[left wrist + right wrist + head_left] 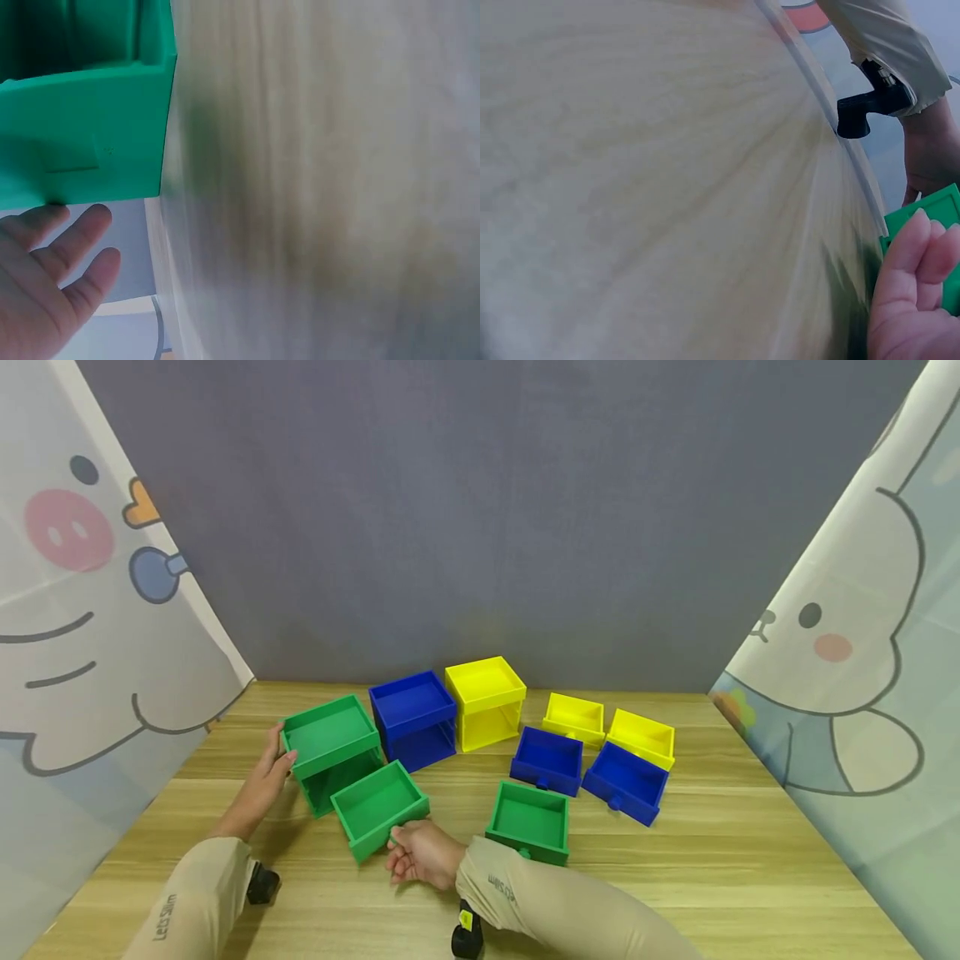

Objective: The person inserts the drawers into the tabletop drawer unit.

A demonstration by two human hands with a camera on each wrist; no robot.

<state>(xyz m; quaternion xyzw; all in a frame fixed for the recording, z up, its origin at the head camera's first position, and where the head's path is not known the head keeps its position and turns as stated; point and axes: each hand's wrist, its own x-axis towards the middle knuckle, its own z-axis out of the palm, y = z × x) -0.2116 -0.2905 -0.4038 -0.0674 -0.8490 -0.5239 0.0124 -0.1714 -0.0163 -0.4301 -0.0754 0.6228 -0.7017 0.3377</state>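
A green cabinet frame [330,735] with an open front stands at the left of the wooden table. My left hand [262,781] rests against its left side, and in the left wrist view the fingers [79,244] are nearly straight beside the green wall. Just in front of the frame's opening is a green drawer [378,806], its back end close to the opening. My right hand [427,853] pinches it at the middle of its front, with the other fingers curled. The knob there is hidden by my fingers.
Beside the green frame stand a blue frame [414,718] and a yellow frame [487,702]. To the right lie another green drawer [528,818], two blue drawers [547,760] and two yellow drawers [575,717]. A grey backdrop [480,527] rises behind the table.
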